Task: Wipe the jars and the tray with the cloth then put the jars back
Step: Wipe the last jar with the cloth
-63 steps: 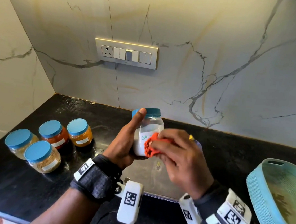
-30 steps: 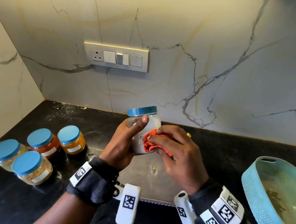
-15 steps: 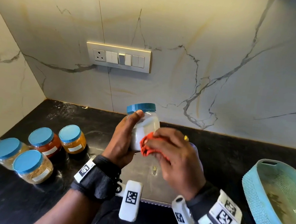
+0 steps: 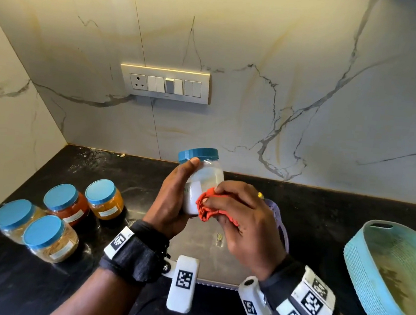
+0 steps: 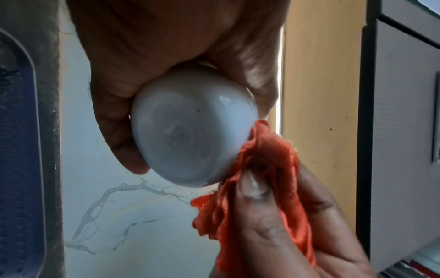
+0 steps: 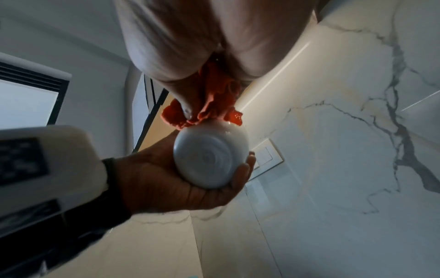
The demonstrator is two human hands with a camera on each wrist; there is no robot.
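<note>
Two hands working together above the tray (image 4: 207, 264): left hand (image 4: 171, 212) gripping the white-filled jar (image 4: 206, 180) round its body, right hand (image 4: 244, 219) pinching the orange cloth (image 4: 206, 208) against its four-o'clock side. Probably light, smooth, slippery plastic; gripping mid-body, below the lid, seeming safest.

cloth (image 4: 206, 208) orange-red; held jar (image 4: 206, 180) clear, white contents, blue lid; tabletop (image 4: 323, 219) black; basket (image 4: 359, 268) light blue; wall (image 4: 284, 88) white marble, grey veins.

Head: bright, warm, edges bowed | glare on countertop (image 4: 44, 291) | wrists: dim, backlit by window (image 6: 26, 105), soft, motion-blurred
</note>
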